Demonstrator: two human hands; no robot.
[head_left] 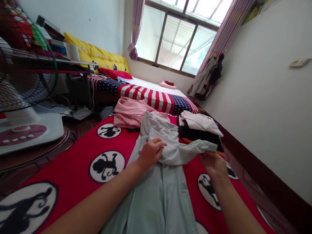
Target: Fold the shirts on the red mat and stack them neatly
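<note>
From where I stood, the grey garment [168,138] lay on the red blanket [80,172], mid-view, just past the pale green cloth [151,198] running back twd the person. R hand [215,165] had its elasticated end pinched btwn thumb & fingers, a bit raised. L hand [152,151] sat on the near L part, fingers half-curled; couldn't tell if it pinched any fabric.

From the R grip, the bulk lay L & slightly fwd, w/ L hand nearer to it. The held strip's long axis ran crosswise, L hand to R hand, its gathered end pointing R, nr the stack of dark & white clothes [201,125]. The main part's long axis ran away from the person, twd the window [177,42], far end just beside the pink garment [130,112].
</note>
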